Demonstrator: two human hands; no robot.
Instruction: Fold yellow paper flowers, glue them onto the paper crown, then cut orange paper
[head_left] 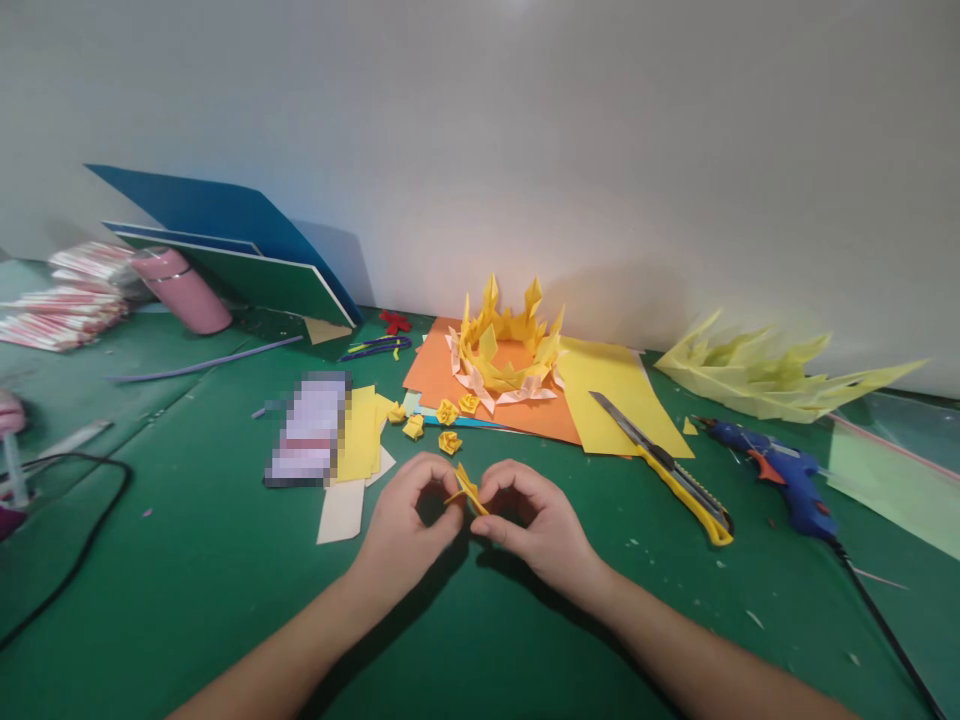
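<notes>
The left hand (412,515) and right hand (538,515) are closed in a pinch on a small folded paper (470,490), one from each side, above the table (517,660). Yellow roses (450,442) lie just beyond it, the crown (487,348) sits farther back, and the cutter (670,474) and glue gun (804,488) lie to the right

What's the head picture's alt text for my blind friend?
Left hand and right hand pinch a folded yellow paper over a green table. Beyond sit yellow paper roses and a crown, with a cutter and blue glue gun at right.
</notes>
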